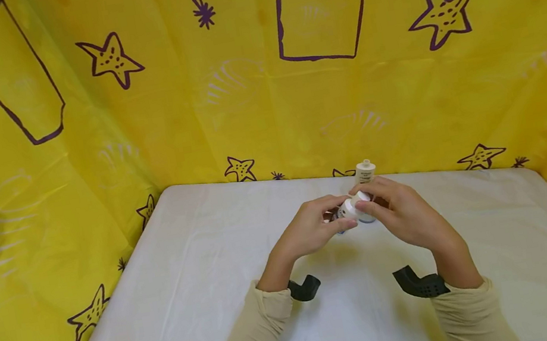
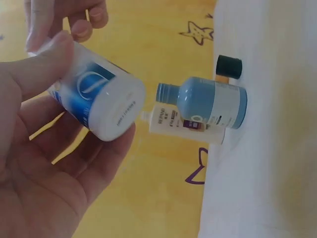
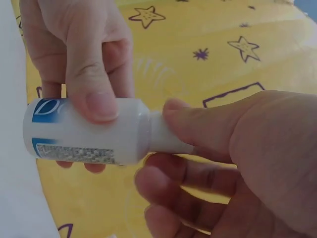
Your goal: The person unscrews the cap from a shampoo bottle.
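Note:
My left hand (image 1: 315,227) grips the body of a white plastic bottle (image 3: 131,130) with a blue label, held tilted above the table. The thumb and fingers of my right hand (image 1: 407,213) pinch the white cap (image 3: 166,133) at the bottle's neck. In the left wrist view the bottle's round base faces the camera. Beyond the hands, a light blue bottle (image 2: 198,101) stands on the table with its threaded neck bare. Close behind it is a white bottle (image 2: 163,126) with printed lettering. A dark green cap (image 2: 229,67) lies beside the blue bottle.
The table (image 1: 208,302) has a white cover and meets a yellow curtain (image 1: 253,113) printed with starfish at its back and sides. Black curved mounts (image 1: 420,283) stick out at both wrists. Both standing bottles are near the table's back edge.

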Available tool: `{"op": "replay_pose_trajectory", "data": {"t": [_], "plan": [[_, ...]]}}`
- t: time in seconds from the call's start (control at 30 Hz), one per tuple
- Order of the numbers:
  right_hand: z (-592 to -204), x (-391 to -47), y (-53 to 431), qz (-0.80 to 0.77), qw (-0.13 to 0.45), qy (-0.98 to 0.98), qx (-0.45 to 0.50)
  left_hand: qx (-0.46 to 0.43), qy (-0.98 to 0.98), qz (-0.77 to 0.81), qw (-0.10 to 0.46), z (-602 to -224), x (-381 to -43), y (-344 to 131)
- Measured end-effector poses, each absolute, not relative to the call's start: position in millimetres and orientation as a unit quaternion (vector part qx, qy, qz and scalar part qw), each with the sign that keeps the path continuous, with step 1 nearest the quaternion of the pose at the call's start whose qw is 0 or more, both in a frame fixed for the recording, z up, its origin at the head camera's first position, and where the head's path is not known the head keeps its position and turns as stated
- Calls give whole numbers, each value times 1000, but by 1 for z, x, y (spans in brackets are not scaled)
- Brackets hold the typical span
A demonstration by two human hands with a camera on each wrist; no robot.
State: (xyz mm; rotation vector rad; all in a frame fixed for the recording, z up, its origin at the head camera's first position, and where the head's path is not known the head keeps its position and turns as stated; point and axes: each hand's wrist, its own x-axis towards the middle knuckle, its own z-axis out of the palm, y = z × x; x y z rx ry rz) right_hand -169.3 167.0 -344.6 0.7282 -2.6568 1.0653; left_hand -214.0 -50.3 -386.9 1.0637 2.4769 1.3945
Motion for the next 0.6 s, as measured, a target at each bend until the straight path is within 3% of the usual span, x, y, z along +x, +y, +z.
{"op": "replay_pose_trajectory", "data": {"t": [0.27, 0.6], "plan": [[-339, -165, 165, 359, 86, -917, 151, 307, 828, 468, 27, -384, -211, -48], [-342, -166, 158, 345, 95, -926, 116, 303, 823, 480, 24, -382, -210, -48]]}}
